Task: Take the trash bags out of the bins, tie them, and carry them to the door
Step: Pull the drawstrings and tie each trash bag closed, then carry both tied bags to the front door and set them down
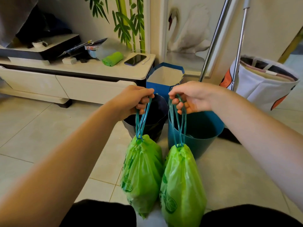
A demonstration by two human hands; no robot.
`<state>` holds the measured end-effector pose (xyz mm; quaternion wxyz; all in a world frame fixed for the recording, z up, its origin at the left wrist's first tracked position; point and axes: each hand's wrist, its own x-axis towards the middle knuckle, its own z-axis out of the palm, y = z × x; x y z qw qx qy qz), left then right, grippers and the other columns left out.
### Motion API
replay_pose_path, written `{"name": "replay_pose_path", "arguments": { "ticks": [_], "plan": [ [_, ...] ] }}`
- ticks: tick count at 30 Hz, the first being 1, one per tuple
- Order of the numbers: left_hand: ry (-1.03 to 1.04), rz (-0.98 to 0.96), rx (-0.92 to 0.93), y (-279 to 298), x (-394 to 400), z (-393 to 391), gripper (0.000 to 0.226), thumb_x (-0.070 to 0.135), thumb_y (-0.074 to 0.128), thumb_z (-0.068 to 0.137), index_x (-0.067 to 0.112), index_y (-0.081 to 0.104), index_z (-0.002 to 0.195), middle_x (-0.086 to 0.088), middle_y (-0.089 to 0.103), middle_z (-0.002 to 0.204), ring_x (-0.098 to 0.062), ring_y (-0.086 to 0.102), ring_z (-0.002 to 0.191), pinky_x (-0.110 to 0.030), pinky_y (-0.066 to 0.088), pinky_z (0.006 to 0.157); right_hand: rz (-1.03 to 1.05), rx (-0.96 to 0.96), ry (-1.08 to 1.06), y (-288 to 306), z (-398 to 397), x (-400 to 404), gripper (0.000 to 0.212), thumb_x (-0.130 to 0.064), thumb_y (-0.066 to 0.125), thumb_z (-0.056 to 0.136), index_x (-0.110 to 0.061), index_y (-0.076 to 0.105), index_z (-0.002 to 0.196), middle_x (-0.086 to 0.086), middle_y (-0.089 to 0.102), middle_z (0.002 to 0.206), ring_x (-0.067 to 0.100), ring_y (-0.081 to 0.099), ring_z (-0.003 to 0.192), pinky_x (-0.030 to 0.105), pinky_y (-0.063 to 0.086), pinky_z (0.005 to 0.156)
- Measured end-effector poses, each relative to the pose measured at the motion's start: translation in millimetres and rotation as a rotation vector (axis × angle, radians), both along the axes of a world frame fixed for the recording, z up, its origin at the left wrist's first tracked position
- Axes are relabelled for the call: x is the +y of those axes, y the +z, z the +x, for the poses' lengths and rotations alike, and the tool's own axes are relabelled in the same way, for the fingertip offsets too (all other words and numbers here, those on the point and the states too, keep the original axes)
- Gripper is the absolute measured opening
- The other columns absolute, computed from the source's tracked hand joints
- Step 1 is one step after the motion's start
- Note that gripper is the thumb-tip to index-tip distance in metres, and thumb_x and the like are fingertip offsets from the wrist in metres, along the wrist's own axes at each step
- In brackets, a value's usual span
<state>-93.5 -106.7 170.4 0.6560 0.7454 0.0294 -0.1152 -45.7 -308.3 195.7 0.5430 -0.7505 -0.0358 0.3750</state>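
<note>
Gripping drawstrings, left hand lifts one green bag, right hand another, bags touching, bins behind

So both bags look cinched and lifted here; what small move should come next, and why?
Probably turn away from the bins and start carrying toward the door. The left hand and right hand each grip teal drawstrings, the left green bag and right green bag hang closed, and the black bin and teal bin show no liners.
</note>
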Motion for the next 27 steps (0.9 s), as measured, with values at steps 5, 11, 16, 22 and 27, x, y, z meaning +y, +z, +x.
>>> {"name": "replay_pose_path", "arguments": {
  "ticks": [5, 11, 16, 22, 27],
  "plan": [
    [-0.307, 0.047, 0.153, -13, 7, 59, 0.026, 0.027, 0.054, 0.096, 0.014, 0.062, 0.075, 0.004, 0.039, 0.054, -0.010, 0.039, 0.045, -0.024, 0.049, 0.050, -0.227, 0.024, 0.174, -27, 72, 3, 0.016, -0.022, 0.064, 0.087, -0.011, 0.065, 0.075, 0.000, 0.057, 0.055, 0.013, 0.056, 0.046, 0.031, 0.057, 0.059],
    [-0.448, 0.290, 0.378, -1, 3, 109, 0.024, 0.017, 0.056, 0.095, 0.006, 0.058, 0.074, -0.003, 0.048, 0.055, -0.017, 0.053, 0.054, -0.036, 0.056, 0.075, -0.445, 0.242, 0.368, -26, 119, 13, 0.016, -0.013, 0.054, 0.093, -0.004, 0.057, 0.080, 0.007, 0.051, 0.059, 0.015, 0.052, 0.045, 0.036, 0.060, 0.060],
    [-0.436, 0.385, 0.521, 27, -5, 87, 0.030, 0.011, 0.054, 0.093, 0.007, 0.050, 0.063, -0.012, 0.053, 0.059, -0.022, 0.056, 0.056, -0.027, 0.046, 0.057, -0.415, 0.424, 0.285, -6, 90, -4, 0.014, -0.010, 0.051, 0.094, -0.005, 0.055, 0.081, 0.006, 0.047, 0.060, 0.014, 0.048, 0.046, 0.030, 0.056, 0.054],
    [-0.305, 0.413, 0.605, 113, -36, 31, 0.033, 0.013, 0.061, 0.090, 0.008, 0.051, 0.059, -0.006, 0.055, 0.050, -0.006, 0.049, 0.037, -0.022, 0.035, 0.046, -0.303, 0.528, 0.020, 84, 4, -37, 0.021, -0.006, 0.052, 0.092, -0.002, 0.053, 0.071, 0.012, 0.052, 0.062, 0.022, 0.051, 0.056, 0.033, 0.046, 0.053],
    [-0.339, 0.511, 0.658, 112, -36, -13, 0.027, 0.017, 0.062, 0.089, 0.008, 0.058, 0.064, -0.008, 0.062, 0.064, -0.020, 0.051, 0.063, -0.026, 0.037, 0.057, -0.338, 0.346, -0.128, 95, -42, -43, 0.035, -0.006, 0.053, 0.089, -0.008, 0.049, 0.054, 0.011, 0.047, 0.055, 0.018, 0.042, 0.049, 0.029, 0.036, 0.055]
  ]
}}
